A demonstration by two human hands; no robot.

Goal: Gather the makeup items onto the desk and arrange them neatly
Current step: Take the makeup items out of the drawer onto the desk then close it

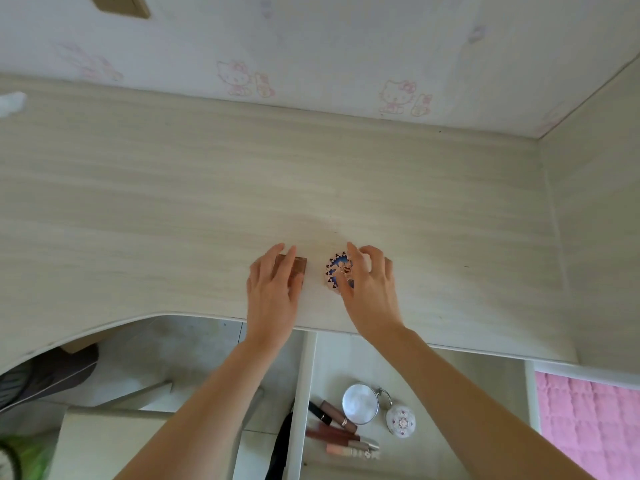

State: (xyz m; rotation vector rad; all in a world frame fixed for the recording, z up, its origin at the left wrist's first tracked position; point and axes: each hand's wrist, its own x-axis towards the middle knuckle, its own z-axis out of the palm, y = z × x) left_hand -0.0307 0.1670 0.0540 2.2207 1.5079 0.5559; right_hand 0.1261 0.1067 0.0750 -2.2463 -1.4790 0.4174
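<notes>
Head view, frame centre: I'm resting my relaxed left grip (273, 285) on the brown case (298, 268) while my right grip (369, 284) is grasping the blue compact (337, 270), lining them up on the table (173, 202).

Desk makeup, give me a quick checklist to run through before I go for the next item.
1. Brown box flat on the desk: ok, left hand rests on it with straight fingers.
2. Round blue compact set down on the desk: ok, right hand curls over it.
3. Box and compact side by side, apart: ok.
4. What lies under the right hand's far side: cannot tell, mostly hidden.
5. All makeup gathered: not ok, lip gloss tubes, a round mirror and a small white compact lie on the shelf below.
6. Hands free to reach down: not ok, both on items.
</notes>
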